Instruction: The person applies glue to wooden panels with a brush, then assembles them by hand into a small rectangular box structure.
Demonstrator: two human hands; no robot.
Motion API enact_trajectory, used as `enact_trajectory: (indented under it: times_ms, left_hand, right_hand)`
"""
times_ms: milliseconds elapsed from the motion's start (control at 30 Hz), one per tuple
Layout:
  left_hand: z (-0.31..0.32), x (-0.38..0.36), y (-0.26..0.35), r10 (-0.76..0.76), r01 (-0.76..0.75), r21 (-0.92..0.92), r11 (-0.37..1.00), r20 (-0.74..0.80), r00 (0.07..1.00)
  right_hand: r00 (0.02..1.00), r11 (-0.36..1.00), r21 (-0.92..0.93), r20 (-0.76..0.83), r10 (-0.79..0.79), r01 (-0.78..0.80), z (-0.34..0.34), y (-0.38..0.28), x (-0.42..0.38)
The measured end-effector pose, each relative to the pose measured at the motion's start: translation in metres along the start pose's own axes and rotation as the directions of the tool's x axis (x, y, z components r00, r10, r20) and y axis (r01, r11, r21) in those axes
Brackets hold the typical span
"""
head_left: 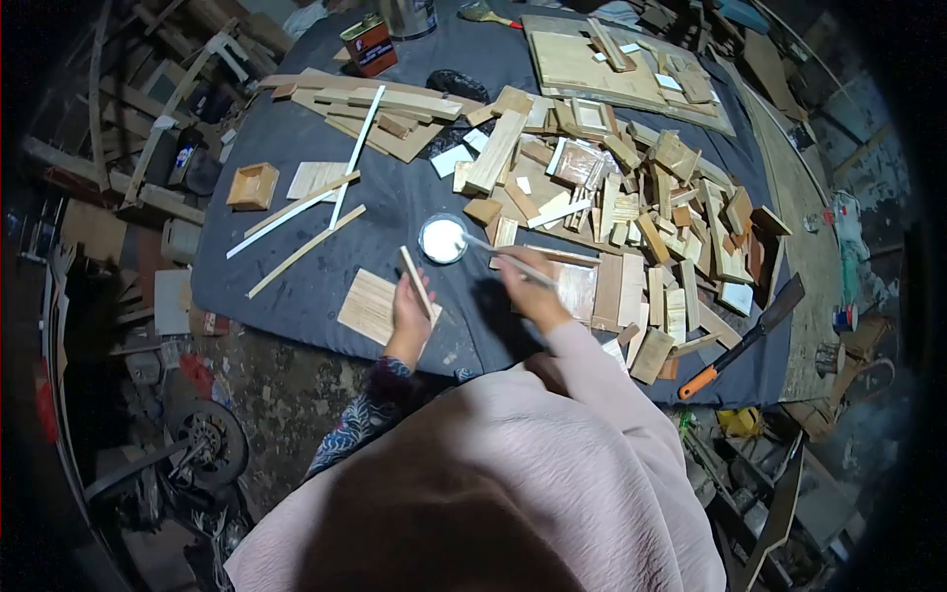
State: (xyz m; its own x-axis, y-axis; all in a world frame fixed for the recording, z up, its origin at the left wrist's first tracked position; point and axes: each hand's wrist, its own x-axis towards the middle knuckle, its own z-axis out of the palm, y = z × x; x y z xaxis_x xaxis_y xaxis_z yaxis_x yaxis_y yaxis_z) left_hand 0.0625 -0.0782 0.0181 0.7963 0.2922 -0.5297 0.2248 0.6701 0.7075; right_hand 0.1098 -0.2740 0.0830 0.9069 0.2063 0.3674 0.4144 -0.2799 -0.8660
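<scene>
In my left hand (410, 308) is a short, narrow strip of wood (414, 280), held upright between thumb and fingers. Below that hand a flat wooden board (370, 308) lies on the dark cloth. My right hand (529, 288) grips a long thin stick (498, 252) that slants to the left. Its far tip reaches into a round clear tub (424, 256) of white liquid (442, 239), which stands just beyond my two hands. Wooden offcuts (577, 286) lie close by my right hand.
A large heap of wood pieces (646, 212) covers the table's right side. An orange-handled machete (740, 340) lies at the right edge. Thin strips (306, 252) and a small wooden box (253, 186) are on the left. A red-brown can (370, 47) stands at the back.
</scene>
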Motion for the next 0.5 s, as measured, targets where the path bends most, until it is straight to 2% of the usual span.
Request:
enact_trajectory:
  times_ms: [33, 100, 133, 167, 267, 300, 400, 467, 500]
  left_hand:
    - [-0.006, 0.012, 0.002, -0.024, 0.024, 0.004, 1.000, 0.014, 1.000]
    - [-0.004, 0.018, 0.012, -0.047, 0.045, 0.070, 0.997, 0.026, 0.999]
    - [-0.004, 0.021, 0.015, -0.049, 0.046, 0.075, 0.996, 0.035, 0.998]
    - [-0.005, 0.022, 0.017, -0.071, 0.065, 0.098, 0.993, 0.051, 0.996]
    - [-0.013, 0.034, 0.019, -0.096, 0.086, 0.117, 0.989, 0.085, 0.992]
    - [-0.015, 0.034, 0.021, -0.114, 0.099, 0.124, 0.987, 0.120, 0.986]
    - [-0.016, 0.036, 0.024, -0.127, 0.117, 0.082, 0.990, 0.120, 0.985]
    - [-0.013, 0.036, 0.023, -0.133, 0.126, 0.063, 0.990, 0.125, 0.983]
    - [-0.012, 0.035, 0.023, -0.144, 0.137, 0.063, 0.989, 0.133, 0.981]
  right_hand:
    - [0.989, 0.990, -0.015, 0.061, -0.136, 0.137, 0.014, 0.000, 0.008]
    - [0.963, 0.976, -0.185, 0.264, -0.060, 0.112, 0.036, -0.002, 0.020]
    - [0.954, 0.962, -0.221, 0.283, -0.096, 0.162, 0.046, 0.004, 0.022]
    - [0.956, 0.962, -0.220, 0.277, -0.096, 0.160, 0.052, 0.007, 0.022]
    - [0.996, 0.994, -0.100, 0.075, -0.038, 0.046, 0.068, 0.007, 0.029]
    - [0.996, 0.991, -0.103, 0.045, -0.078, 0.082, 0.072, 0.009, 0.031]
    - [0.991, 0.973, -0.193, 0.082, -0.108, 0.123, 0.074, 0.008, 0.035]
    - [1.000, 0.985, -0.169, -0.021, 0.016, -0.020, 0.071, -0.006, 0.033]
    - [0.999, 0.983, -0.180, -0.026, 0.022, -0.026, 0.072, -0.005, 0.031]
